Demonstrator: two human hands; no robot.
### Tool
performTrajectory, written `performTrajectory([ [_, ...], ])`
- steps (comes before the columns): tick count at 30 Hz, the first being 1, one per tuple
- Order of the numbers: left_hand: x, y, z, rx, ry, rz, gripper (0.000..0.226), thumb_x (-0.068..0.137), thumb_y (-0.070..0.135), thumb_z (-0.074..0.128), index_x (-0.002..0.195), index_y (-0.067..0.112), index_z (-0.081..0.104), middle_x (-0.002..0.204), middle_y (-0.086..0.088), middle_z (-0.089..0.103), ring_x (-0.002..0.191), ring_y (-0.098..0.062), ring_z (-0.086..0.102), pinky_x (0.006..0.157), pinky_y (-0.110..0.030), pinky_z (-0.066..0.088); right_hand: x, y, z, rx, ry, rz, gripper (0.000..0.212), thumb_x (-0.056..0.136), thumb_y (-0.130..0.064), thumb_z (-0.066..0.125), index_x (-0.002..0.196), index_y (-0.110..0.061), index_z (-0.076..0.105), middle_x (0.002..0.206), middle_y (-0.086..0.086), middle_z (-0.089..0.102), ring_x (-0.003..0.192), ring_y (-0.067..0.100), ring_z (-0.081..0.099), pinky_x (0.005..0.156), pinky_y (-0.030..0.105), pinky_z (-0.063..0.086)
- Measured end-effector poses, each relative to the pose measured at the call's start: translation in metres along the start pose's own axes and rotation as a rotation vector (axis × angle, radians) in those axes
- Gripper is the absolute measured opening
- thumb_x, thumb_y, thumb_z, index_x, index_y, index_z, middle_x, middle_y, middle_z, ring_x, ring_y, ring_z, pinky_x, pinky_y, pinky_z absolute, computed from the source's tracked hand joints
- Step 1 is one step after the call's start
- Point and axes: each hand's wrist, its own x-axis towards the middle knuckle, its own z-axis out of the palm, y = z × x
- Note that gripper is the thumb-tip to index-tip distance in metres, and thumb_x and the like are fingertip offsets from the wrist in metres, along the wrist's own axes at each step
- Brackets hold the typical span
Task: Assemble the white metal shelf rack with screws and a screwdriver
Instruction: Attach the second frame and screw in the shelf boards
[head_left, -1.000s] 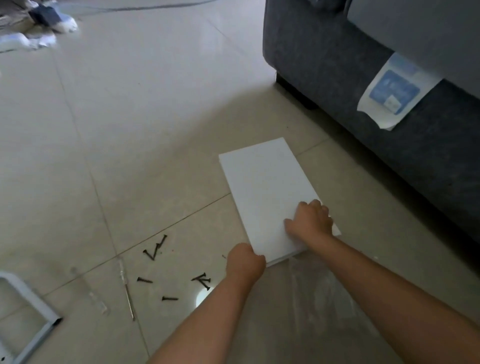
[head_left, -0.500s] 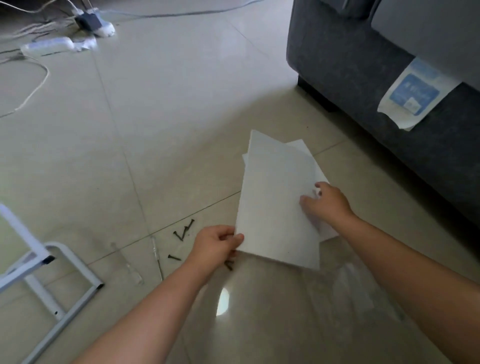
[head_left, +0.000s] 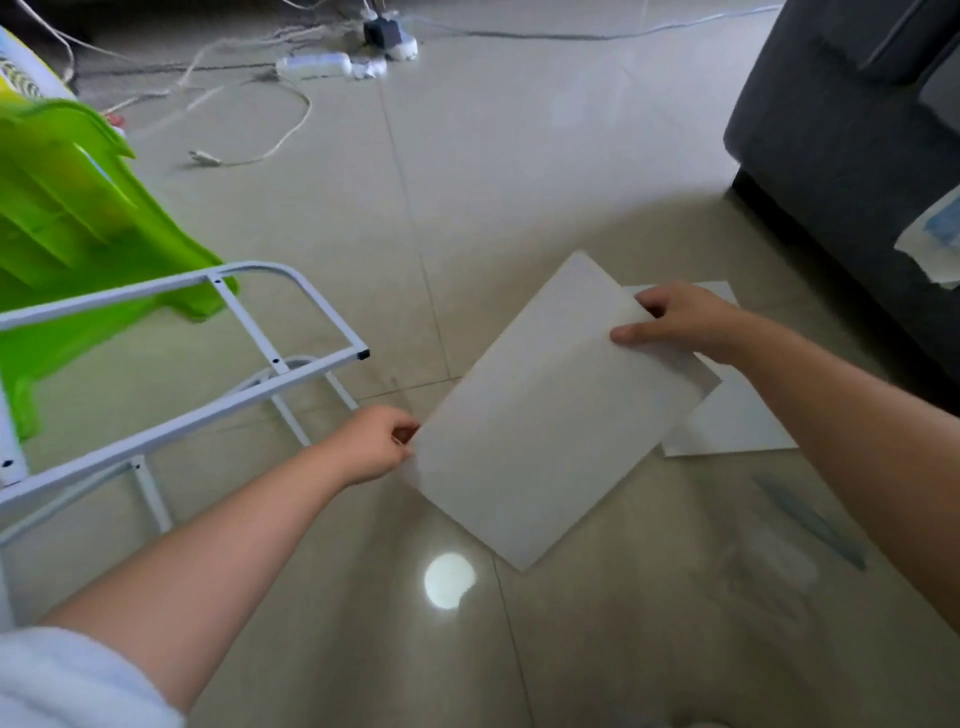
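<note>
Both hands hold one white shelf board (head_left: 540, 415) clear of the floor, tilted, with a hand at each of two opposite edges so the flat panel stays steady. The left hand (head_left: 376, 441) pinches the near left edge; the right hand (head_left: 675, 325) curls over the far right edge, thumb on top. A second board (head_left: 737, 415) lies flat on the tiles just beneath and to the right. The white metal frame (head_left: 197, 364) lies to the left, in front of a green plastic stool (head_left: 78, 208), probably where the board is headed. No screws or screwdriver can be made out
</note>
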Motion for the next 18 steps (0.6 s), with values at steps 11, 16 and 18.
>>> performTrajectory([
  [11, -0.091, -0.022, -0.102, 0.742, 0.349, -0.103, 0.036, 0.086, 0.038, 0.056, 0.119, 0.023, 0.055, 0.121, -0.004, 0.054, 0.115, -0.024, 0.050, 0.084, -0.031, 0.044, -0.046, -0.138, 0.076, -0.414, -0.118, -0.261, 0.029, 0.082, -0.026, 0.067, 0.068, -0.004, 0.054, 0.053, 0.001, 0.036, 0.044, 0.006, 0.038, 0.042, 0.017, 0.027],
  [16, -0.131, -0.068, -0.125, 0.938, 0.216, -0.200, 0.039, 0.086, 0.038, 0.055, 0.122, 0.025, 0.051, 0.123, -0.001, 0.047, 0.123, -0.021, 0.039, 0.089, -0.031, 0.042, -0.052, -0.188, 0.132, -0.641, -0.145, -0.393, 0.035, 0.084, -0.029, 0.061, 0.059, -0.011, 0.044, 0.054, -0.001, 0.038, 0.066, 0.022, 0.044, 0.051, 0.029, 0.028],
  [18, -0.141, -0.082, -0.128, 0.946, 0.208, -0.212, 0.032, 0.090, 0.037, 0.051, 0.119, 0.022, 0.055, 0.121, -0.001, 0.049, 0.122, -0.022, 0.039, 0.089, -0.033, 0.043, -0.058, -0.202, 0.148, -0.680, -0.123, -0.411, 0.036, 0.085, -0.032, 0.059, 0.058, -0.016, 0.041, 0.056, -0.003, 0.040, 0.067, 0.022, 0.044, 0.049, 0.024, 0.028],
])
